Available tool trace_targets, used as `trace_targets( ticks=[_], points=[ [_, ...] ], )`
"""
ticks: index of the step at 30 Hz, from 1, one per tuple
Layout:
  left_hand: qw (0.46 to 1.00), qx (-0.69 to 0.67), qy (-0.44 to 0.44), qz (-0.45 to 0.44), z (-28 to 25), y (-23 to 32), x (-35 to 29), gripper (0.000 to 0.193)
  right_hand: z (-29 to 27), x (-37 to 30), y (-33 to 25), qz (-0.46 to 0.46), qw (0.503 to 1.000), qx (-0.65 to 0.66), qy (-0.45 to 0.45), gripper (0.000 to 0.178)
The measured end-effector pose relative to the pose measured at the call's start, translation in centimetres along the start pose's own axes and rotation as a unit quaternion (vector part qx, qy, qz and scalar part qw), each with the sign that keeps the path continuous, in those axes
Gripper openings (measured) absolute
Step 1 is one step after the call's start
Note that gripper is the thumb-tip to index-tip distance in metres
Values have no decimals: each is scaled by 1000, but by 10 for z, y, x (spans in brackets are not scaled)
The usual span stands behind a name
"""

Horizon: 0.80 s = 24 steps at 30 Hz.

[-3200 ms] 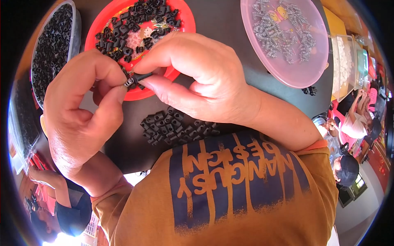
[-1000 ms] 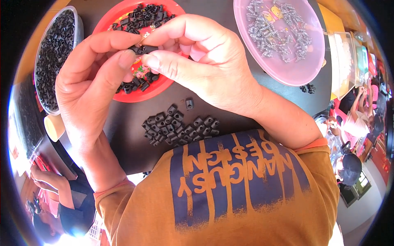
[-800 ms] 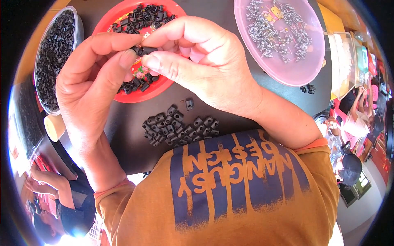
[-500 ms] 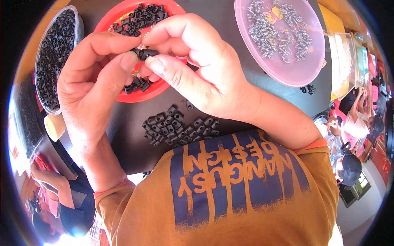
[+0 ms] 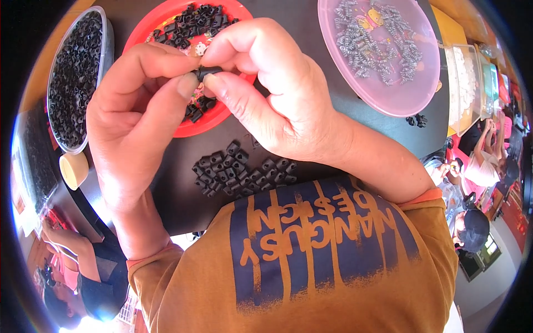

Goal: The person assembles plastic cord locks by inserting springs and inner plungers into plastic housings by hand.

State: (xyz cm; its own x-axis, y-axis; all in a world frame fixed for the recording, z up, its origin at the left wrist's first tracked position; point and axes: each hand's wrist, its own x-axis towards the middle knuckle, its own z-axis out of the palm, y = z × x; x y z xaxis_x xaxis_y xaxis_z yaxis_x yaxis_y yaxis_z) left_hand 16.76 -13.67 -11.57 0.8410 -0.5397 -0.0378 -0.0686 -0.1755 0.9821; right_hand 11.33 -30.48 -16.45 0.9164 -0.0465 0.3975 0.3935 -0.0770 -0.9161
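Above the near rim of a red plate (image 5: 147, 26), my two hands meet on a small black plastic piece that looks like a cord lock (image 5: 208, 71). My left hand (image 5: 129, 114) pinches its left end between thumb and forefinger. The right end is between the thumb and forefinger of my right hand (image 5: 280, 91). Fingertips cover much of the piece. Loose black parts (image 5: 194, 23) lie on the red plate, partly behind my hands. Nearer me, several black barrel-shaped pieces with holes (image 5: 225, 171) sit grouped on the dark table (image 5: 177, 191).
A deep clear tub (image 5: 105, 41) full of small black parts stands at the left. At the far right, a pinkish round tray (image 5: 383, 102) carries small metal springs (image 5: 363, 47). A few black bits (image 5: 416, 120) lie beside it. Other people sit at the right and left edges.
Both hands and the black piece between them have shifted slightly right. The fingers have closed in more tightly around the piece. The grouped pieces on the table have not moved.
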Motion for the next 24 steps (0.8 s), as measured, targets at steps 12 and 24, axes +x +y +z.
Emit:
trace_targets(
  ticks=[12, 24],
  points=[
    [999, -44, -10, -7, 12, -9, 1, 12, -10, -3, 2, -115, 988, -104, 16, 23],
    [991, 68, 54, 103, 29, -11, -4, 35, -7, -3, -2, 66, 989, 117, 58, 12]
  ],
)
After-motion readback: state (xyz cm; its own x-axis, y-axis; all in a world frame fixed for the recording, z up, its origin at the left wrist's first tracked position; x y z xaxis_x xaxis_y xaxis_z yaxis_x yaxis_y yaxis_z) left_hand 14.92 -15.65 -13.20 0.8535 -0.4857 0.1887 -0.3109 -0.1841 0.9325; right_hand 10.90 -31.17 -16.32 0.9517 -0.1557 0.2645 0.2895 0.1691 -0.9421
